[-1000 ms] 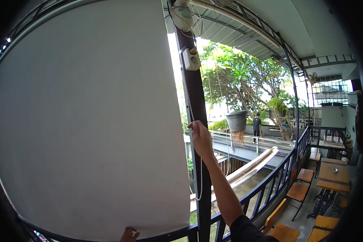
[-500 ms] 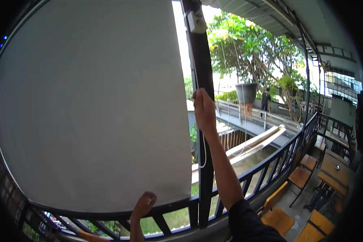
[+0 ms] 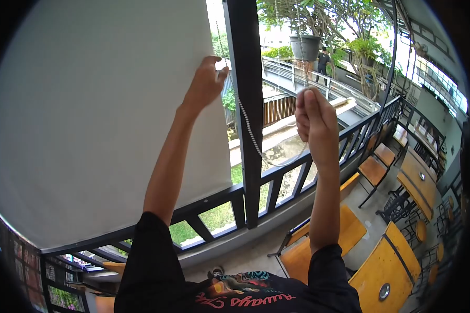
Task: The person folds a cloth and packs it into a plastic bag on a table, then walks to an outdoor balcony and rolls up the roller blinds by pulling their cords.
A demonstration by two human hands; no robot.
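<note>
A large pale roller blind (image 3: 104,115) hangs down on the left beside a dark post (image 3: 245,104). My left hand (image 3: 203,86) is raised at the blind's right edge, thumb and fingers apart, close to a strand of beaded chain. My right hand (image 3: 318,117), right of the post, is closed in a pinch on the beaded chain (image 3: 250,133). That chain sags in a loop across the front of the post and rises to my right hand. The fingers hide the exact grip point.
A black railing (image 3: 297,177) runs below the blind and off to the right. Wooden tables (image 3: 386,261) and chairs (image 3: 376,169) stand on the right. Beyond the railing are a hanging plant pot (image 3: 305,48), trees and a person (image 3: 322,65) in dark clothes.
My left hand has risen from the blind's lower edge to its right edge. My right hand has moved right, away from the post, drawing the chain across it. The view has tilted down.
</note>
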